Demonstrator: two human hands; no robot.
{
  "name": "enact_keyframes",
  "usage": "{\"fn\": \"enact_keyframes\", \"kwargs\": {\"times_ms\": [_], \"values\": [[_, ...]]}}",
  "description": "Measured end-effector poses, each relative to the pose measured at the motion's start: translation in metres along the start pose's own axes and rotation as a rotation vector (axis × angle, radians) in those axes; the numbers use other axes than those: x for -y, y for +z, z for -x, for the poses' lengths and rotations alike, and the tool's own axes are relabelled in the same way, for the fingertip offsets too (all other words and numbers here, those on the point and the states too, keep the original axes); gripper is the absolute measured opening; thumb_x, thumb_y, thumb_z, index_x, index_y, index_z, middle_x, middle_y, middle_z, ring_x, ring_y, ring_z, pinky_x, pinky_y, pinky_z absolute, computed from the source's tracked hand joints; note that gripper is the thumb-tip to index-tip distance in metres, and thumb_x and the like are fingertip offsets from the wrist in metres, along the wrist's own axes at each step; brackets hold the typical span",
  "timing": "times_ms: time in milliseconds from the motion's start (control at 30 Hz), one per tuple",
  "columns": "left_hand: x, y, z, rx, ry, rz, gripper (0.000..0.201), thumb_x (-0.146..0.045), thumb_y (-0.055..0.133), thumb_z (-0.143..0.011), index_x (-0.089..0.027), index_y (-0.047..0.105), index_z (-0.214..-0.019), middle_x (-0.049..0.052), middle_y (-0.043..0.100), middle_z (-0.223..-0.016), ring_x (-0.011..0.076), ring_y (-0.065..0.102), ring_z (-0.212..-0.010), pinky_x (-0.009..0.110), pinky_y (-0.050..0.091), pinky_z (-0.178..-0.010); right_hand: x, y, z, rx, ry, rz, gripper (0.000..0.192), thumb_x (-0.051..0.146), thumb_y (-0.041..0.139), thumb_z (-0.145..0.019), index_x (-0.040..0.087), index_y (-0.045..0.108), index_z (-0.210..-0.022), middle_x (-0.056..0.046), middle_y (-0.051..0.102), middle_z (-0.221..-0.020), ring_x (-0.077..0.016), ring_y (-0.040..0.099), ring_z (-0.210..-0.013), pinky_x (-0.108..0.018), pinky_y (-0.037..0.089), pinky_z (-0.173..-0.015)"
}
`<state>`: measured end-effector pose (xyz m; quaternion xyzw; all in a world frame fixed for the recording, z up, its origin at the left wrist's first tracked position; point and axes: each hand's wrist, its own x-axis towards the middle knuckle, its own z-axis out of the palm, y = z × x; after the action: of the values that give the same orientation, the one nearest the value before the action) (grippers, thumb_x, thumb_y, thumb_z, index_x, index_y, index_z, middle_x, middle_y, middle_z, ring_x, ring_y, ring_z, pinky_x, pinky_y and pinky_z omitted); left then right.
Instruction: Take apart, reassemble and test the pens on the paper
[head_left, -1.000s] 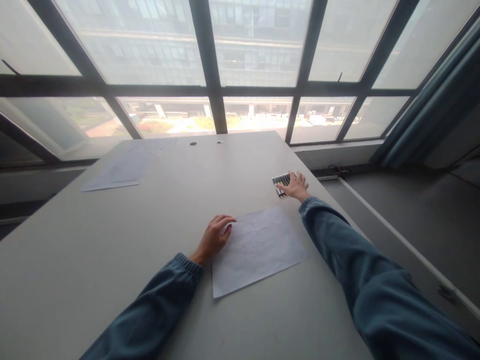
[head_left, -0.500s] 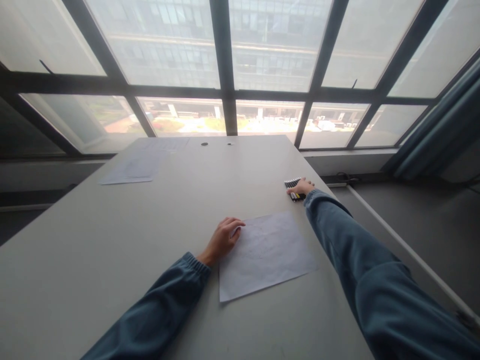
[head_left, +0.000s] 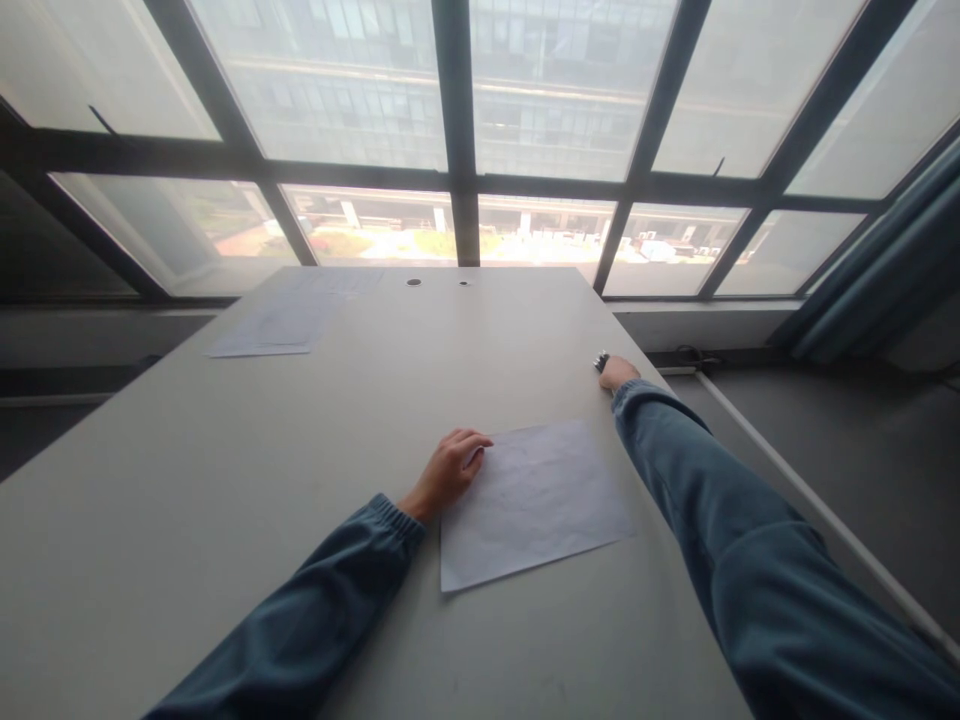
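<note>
My left hand (head_left: 448, 470) rests on the upper left corner of a white sheet of paper (head_left: 536, 510), its fingers loosely curved and the thumb apart. The sheet lies flat, slightly turned, on the white table (head_left: 225, 520). Near the table's right edge my right hand (head_left: 620, 372) is closed around a small pack of black marker-like sticks (head_left: 601, 362) with pale ends. Only the tips of this pack stick out past the fingers; the hand covers the remainder.
Several more papers (head_left: 274, 315) lie at the far left of the table. Two small round fittings, one a dark cable hole (head_left: 413, 283), sit by the far edge. Beyond stand large framed windows (head_left: 547, 90). A blue curtain (head_left: 855, 280) hangs at the right.
My right hand has closed round the pack, which lay flat and spread under my fingers before and now shows only its ends. My left hand stays on the paper.
</note>
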<state>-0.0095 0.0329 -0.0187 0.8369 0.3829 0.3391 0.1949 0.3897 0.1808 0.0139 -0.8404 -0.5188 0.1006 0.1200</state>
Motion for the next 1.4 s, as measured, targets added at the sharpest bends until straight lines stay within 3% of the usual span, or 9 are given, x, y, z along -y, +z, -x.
{"fn": "enact_keyframes", "kwargs": {"times_ms": [200, 367, 500, 667, 800, 1033, 1167, 1267, 1400], "values": [[-0.001, 0.001, 0.000, -0.019, -0.004, 0.001, 0.023, -0.014, 0.053, -0.091, -0.023, 0.070, -0.103, 0.006, 0.072, -0.103, 0.0214, 0.065, -0.102, 0.040, 0.053, -0.096, 0.003, -0.006, 0.021, 0.015, 0.021, -0.054, 0.054, 0.017, 0.074, -0.070, 0.005, 0.063, -0.121, -0.029, 0.067, -0.119, -0.0404, 0.064, -0.117, -0.048, 0.050, -0.098], [-0.004, -0.002, -0.001, -0.104, -0.034, 0.055, 0.020, -0.019, 0.052, -0.094, -0.022, 0.069, -0.104, 0.006, 0.072, -0.104, 0.0207, 0.065, -0.103, 0.041, 0.052, -0.098, 0.028, -0.011, 0.057, -0.009, -0.227, -0.264, 0.035, 0.024, 0.065, -0.078, 0.014, 0.065, -0.111, -0.012, 0.073, -0.103, -0.0262, 0.070, -0.096, -0.033, 0.054, -0.083], [-0.015, -0.018, -0.007, -0.236, -0.135, 0.191, 0.032, -0.030, 0.061, -0.093, -0.022, 0.061, -0.123, 0.008, 0.072, -0.112, 0.0205, 0.067, -0.105, 0.040, 0.054, -0.093, 0.076, -0.005, 0.112, -0.005, -0.532, -0.567, 0.019, 0.031, 0.066, -0.079, 0.018, 0.064, -0.092, -0.004, 0.071, -0.084, -0.0200, 0.067, -0.076, -0.030, 0.054, -0.069], [-0.034, -0.056, -0.012, -0.251, -0.168, 0.451, 0.082, -0.047, 0.079, -0.078, -0.025, 0.040, -0.147, 0.016, 0.058, -0.141, 0.0272, 0.061, -0.124, 0.043, 0.053, -0.098, 0.154, 0.017, 0.208, 0.259, -0.892, -1.048, 0.023, 0.038, 0.076, -0.073, 0.021, 0.063, -0.080, -0.001, 0.066, -0.073, -0.0178, 0.061, -0.067, -0.031, 0.053, -0.063], [-0.049, -0.098, 0.006, -0.151, -0.192, 0.626, 0.074, -0.048, 0.085, -0.071, -0.013, 0.059, -0.131, 0.019, 0.066, -0.129, 0.0325, 0.064, -0.119, 0.046, 0.051, -0.104, 0.207, 0.045, 0.270, 0.443, -1.102, -1.247, 0.024, 0.030, 0.078, -0.067, 0.018, 0.063, -0.082, -0.002, 0.065, -0.079, -0.0188, 0.063, -0.077, -0.032, 0.055, -0.072], [-0.052, -0.150, 0.054, -0.191, -0.280, 0.471, 0.032, -0.036, 0.081, -0.074, -0.012, 0.071, -0.093, 0.013, 0.074, -0.110, 0.0275, 0.069, -0.105, 0.041, 0.054, -0.098, 0.258, 0.087, 0.314, 0.677, -1.076, -1.309, 0.047, 0.018, 0.078, -0.061, 0.016, 0.061, -0.105, -0.001, 0.066, -0.090, -0.0173, 0.063, -0.082, -0.029, 0.055, -0.072], [-0.044, -0.153, 0.065, -0.315, -0.318, 0.429, 0.020, -0.030, 0.075, -0.077, -0.013, 0.067, -0.083, 0.009, 0.075, -0.093, 0.0217, 0.071, -0.091, 0.037, 0.057, -0.091, 0.265, 0.101, 0.326, 0.644, -1.053, -1.227, 0.061, 0.022, 0.081, -0.060, 0.017, 0.061, -0.117, -0.006, 0.068, -0.104, -0.0219, 0.064, -0.095, -0.033, 0.056, -0.081], [-0.038, -0.149, 0.068, -0.447, -0.363, 0.387, 0.022, -0.029, 0.076, -0.075, -0.014, 0.064, -0.085, 0.005, 0.072, -0.081, 0.0173, 0.069, -0.077, 0.032, 0.058, -0.079, 0.264, 0.112, 0.330, 0.653, -1.015, -1.188, 0.055, 0.026, 0.078, -0.066, 0.017, 0.062, -0.118, -0.006, 0.070, -0.106, -0.0227, 0.066, -0.096, -0.034, 0.056, -0.084], [-0.025, -0.140, 0.076, -0.439, -0.318, 0.296, 0.035, -0.028, 0.079, -0.071, -0.015, 0.066, -0.102, 0.002, 0.071, -0.084, 0.0136, 0.066, -0.075, 0.026, 0.056, -0.076, 0.263, 0.128, 0.328, 0.648, -1.020, -1.167, 0.056, 0.024, 0.074, -0.066, 0.016, 0.061, -0.120, -0.003, 0.071, -0.097, -0.0216, 0.067, -0.088, -0.032, 0.055, -0.079]]}}
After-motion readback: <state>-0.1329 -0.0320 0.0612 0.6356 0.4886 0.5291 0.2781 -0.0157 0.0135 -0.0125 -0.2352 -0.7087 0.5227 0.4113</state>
